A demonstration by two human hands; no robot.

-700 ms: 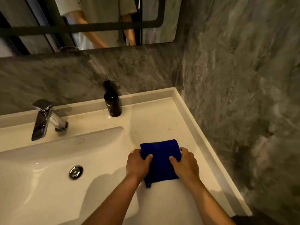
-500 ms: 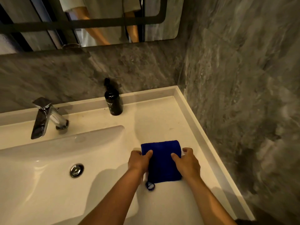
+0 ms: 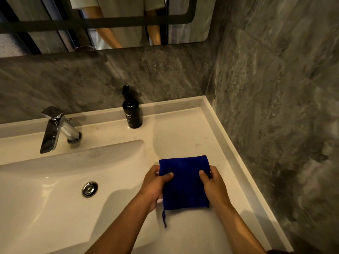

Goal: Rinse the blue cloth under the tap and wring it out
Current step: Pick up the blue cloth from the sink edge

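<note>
Lifted off the counter since the earlier frames: blue cloth, then lying folded flat under both hands, now raised a little toward the camera, hanging loop dangling free below its near left corner. Held as a folded square over the white countertop, just right of the basin and well apart from the chrome tap. Pinched at the left edge by left hand, thumb on top and fingers curled beneath; pinched likewise at the right edge by right hand. Probably gripped at both edges to keep the fold together while carrying it leftward (and to set up a later twist). No water visible at the spout, so rinsing apparently not yet begun. Black pump bottle and drain stopper unchanged from before, apart from a slight shift of the view.
</note>
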